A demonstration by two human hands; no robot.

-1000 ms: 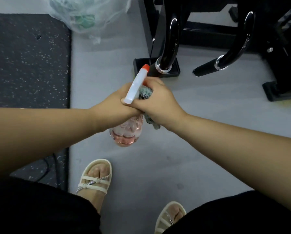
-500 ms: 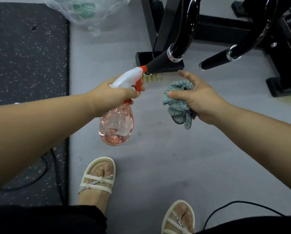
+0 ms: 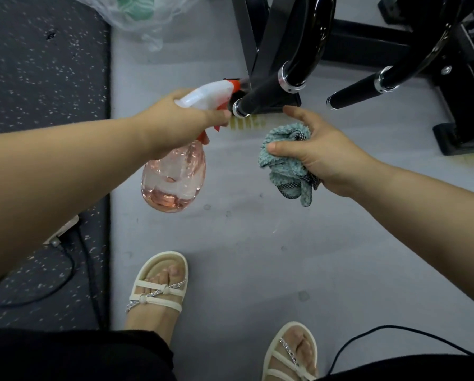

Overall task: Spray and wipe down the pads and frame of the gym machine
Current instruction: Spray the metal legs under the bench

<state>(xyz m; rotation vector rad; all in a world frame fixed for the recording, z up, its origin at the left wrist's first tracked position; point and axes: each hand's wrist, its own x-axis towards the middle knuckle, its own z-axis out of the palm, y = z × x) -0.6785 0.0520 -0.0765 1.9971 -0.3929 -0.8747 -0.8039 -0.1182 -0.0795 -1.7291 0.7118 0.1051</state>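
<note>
My left hand [image 3: 175,125] grips a clear pink spray bottle [image 3: 174,177] by its white head, finger on the orange trigger. The orange nozzle sits right beside the end of the machine's left black handle grip [image 3: 260,96]. My right hand [image 3: 321,152] holds a bunched teal cloth [image 3: 282,158] just below and right of that grip, index finger stretched toward it. A second black handle grip [image 3: 354,93] sticks out further right. The black machine frame [image 3: 260,37] rises behind both handles.
A dark speckled rubber mat [image 3: 43,78] covers the floor at left, with a black cable [image 3: 65,270] across it. A clear plastic bag [image 3: 137,12] lies at the top. Another frame foot [image 3: 463,136] stands at right. My sandalled feet [image 3: 159,292] stand on the grey floor.
My hands came apart: the left swung the bottle upright with the nozzle up against the left handle grip, while the right carried the cloth off to the right.
</note>
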